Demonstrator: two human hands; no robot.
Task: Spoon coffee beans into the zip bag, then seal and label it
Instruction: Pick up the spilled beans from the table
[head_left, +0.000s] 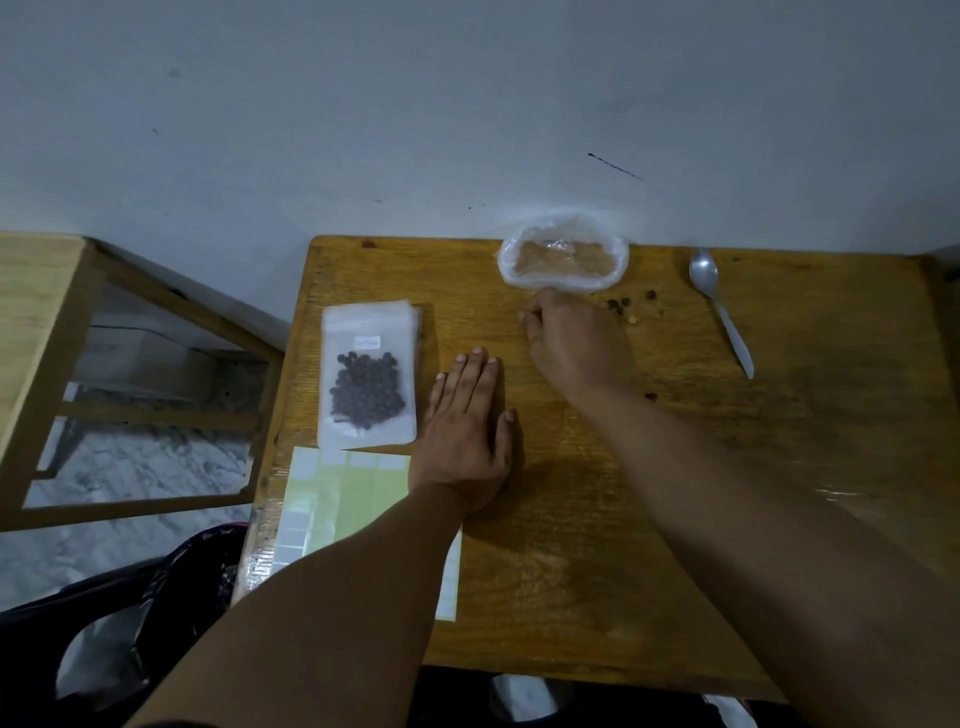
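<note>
A clear zip bag holding dark coffee beans lies flat at the table's left, with a small white label on its upper part, on top of a stack of empty bags. My left hand rests flat and open on the wood just right of it. My right hand is curled with fingertips pinched near the front rim of a crumpled clear plastic bag; whether it holds anything is hidden. A few loose beans lie right of that hand. A metal spoon lies at the far right, untouched.
A sheet of white labels on green backing lies at the table's near left, partly under my left forearm. The wooden table stands against a grey wall. A wooden frame stands left, a black plastic bag below it.
</note>
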